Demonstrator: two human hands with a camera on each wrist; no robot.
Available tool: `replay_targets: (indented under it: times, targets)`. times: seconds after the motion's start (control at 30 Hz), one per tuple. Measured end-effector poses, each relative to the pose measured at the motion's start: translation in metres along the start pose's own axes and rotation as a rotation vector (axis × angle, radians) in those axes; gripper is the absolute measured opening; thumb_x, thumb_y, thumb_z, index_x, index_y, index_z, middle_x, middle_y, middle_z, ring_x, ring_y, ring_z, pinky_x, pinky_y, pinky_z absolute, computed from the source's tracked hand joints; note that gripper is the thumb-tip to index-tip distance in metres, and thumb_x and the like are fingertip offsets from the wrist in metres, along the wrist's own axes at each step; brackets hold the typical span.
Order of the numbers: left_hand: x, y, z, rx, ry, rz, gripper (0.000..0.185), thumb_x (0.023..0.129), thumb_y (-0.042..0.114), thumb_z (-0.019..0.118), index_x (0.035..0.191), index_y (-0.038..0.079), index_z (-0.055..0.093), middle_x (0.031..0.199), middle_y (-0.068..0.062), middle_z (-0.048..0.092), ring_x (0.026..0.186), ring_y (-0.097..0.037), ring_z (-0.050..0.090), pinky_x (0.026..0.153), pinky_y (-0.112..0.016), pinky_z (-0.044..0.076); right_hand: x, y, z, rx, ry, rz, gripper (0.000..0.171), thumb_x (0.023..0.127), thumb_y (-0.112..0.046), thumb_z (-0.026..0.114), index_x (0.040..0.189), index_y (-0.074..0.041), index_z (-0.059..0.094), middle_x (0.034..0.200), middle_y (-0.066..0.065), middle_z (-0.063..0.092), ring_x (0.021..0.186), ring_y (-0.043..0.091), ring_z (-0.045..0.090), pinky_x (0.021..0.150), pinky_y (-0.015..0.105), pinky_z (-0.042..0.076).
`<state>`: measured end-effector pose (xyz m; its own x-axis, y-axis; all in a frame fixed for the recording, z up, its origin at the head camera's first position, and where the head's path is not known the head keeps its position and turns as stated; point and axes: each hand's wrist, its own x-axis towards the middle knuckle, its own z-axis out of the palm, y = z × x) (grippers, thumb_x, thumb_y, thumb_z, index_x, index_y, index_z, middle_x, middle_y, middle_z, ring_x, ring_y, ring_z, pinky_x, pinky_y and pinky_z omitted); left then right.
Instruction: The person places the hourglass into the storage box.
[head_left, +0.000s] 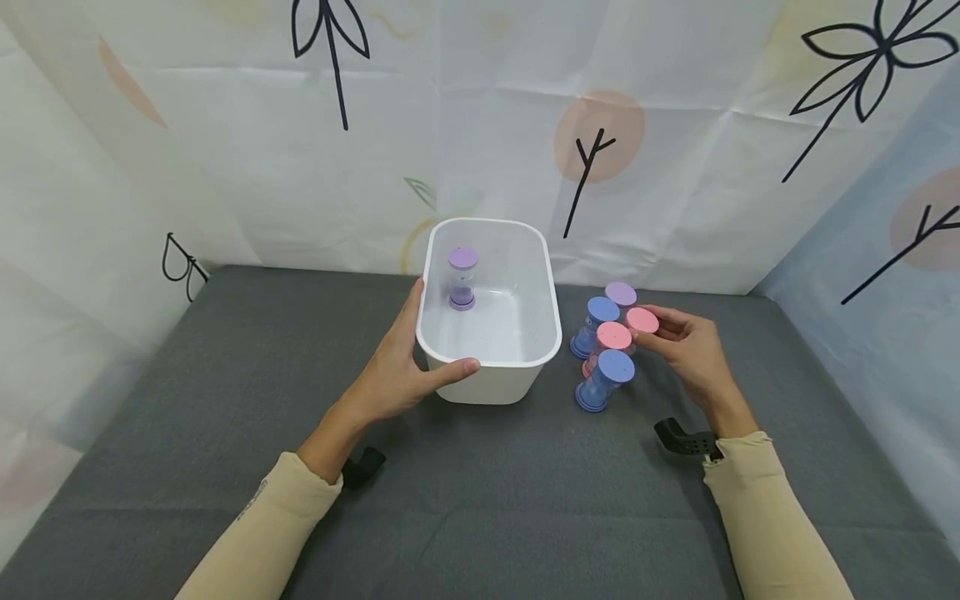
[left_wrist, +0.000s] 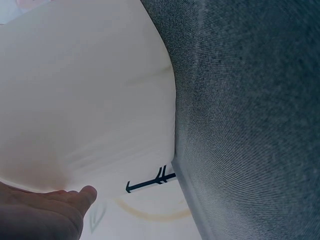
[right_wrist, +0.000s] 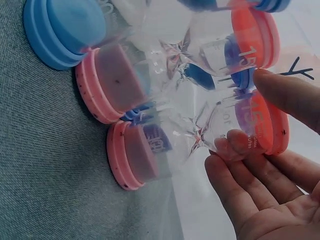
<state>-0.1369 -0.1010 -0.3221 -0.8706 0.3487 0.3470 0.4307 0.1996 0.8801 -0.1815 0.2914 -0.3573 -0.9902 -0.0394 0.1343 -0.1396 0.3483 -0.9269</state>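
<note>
One purple sand timer [head_left: 462, 279] stands in the white bin [head_left: 550, 283] my left hand [head_left: 401, 367] grips, while my right hand [head_left: 686, 346] pinches a pink timer [head_left: 642, 322] among five outside.

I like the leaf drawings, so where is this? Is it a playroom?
Probably not a playroom; it looks like a small tabletop booth made for recording. A grey mat is closed in by printed sheets, with only a white tub and sand timers on it.

Left hand [head_left: 397, 371] curled, gripping; right hand [head_left: 686, 346] fingertips pinching.
</note>
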Motion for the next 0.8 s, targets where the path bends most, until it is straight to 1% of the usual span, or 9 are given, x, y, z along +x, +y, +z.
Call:
replay_targets:
  times: [0.1, 0.17, 0.37, 0.57, 0.7, 0.8]
  targets:
    - [0.0, 0.0, 0.0, -0.002, -0.001, -0.004, 0.109, 0.082, 0.014, 0.084, 0.163, 0.02, 0.01, 0.158, -0.004, 0.032, 0.137, -0.025, 0.038, 0.112, -0.061, 0.026, -0.001, -0.002, -0.003, 0.023, 0.039, 0.016, 0.059, 0.09, -0.008, 0.078, 0.139, 0.013, 0.052, 0.108, -0.012, 0.066, 0.099, 0.001, 0.066, 0.081, 0.015, 0.052]
    - [0.0, 0.0, 0.0, -0.001, 0.0, -0.005, 0.109, 0.082, 0.014, 0.084, 0.163, 0.02, 0.01, 0.157, -0.003, 0.032, 0.137, -0.025, 0.038, 0.112, -0.061, 0.026, -0.001, -0.004, -0.005, 0.051, 0.065, 0.006, 0.059, 0.088, -0.007, 0.08, 0.137, 0.013, 0.054, 0.106, -0.011, 0.068, 0.097, 0.002, 0.066, 0.079, 0.015, 0.053]
    - [0.0, 0.0, 0.0, 0.002, 0.003, -0.005, 0.108, 0.082, 0.014, 0.084, 0.162, 0.019, 0.011, 0.157, -0.001, 0.033, 0.138, -0.026, 0.037, 0.113, -0.059, 0.026, -0.005, -0.014, -0.012, 0.193, 0.122, -0.059, 0.054, 0.084, 0.002, 0.081, 0.132, 0.013, 0.059, 0.102, -0.007, 0.073, 0.094, 0.005, 0.069, 0.078, 0.015, 0.053]
    - [0.0, 0.001, 0.0, 0.008, 0.005, -0.012, 0.109, 0.082, 0.014, 0.084, 0.163, 0.018, 0.011, 0.157, -0.002, 0.033, 0.138, -0.027, 0.037, 0.113, -0.06, 0.025, -0.012, -0.034, -0.019, 0.256, 0.226, -0.095, 0.052, 0.082, 0.005, 0.081, 0.13, 0.011, 0.062, 0.101, -0.003, 0.075, 0.093, 0.008, 0.071, 0.082, 0.015, 0.052]
    - [0.0, 0.001, 0.0, 0.01, 0.005, -0.013, 0.109, 0.082, 0.014, 0.084, 0.163, 0.018, 0.01, 0.157, -0.002, 0.033, 0.138, -0.026, 0.037, 0.113, -0.06, 0.025, -0.017, -0.048, -0.022, 0.364, 0.295, -0.138, 0.045, 0.08, 0.011, 0.079, 0.124, 0.008, 0.067, 0.1, 0.002, 0.076, 0.091, 0.012, 0.072, 0.082, 0.017, 0.053]
    - [0.0, 0.001, 0.0, 0.006, 0.007, -0.012, 0.108, 0.083, 0.015, 0.084, 0.162, 0.019, 0.011, 0.156, -0.001, 0.034, 0.137, -0.026, 0.038, 0.113, -0.06, 0.026, -0.018, -0.057, -0.022, 0.443, 0.331, -0.188, 0.042, 0.08, 0.016, 0.077, 0.12, 0.011, 0.068, 0.099, 0.007, 0.076, 0.089, 0.015, 0.072, 0.083, 0.02, 0.054]
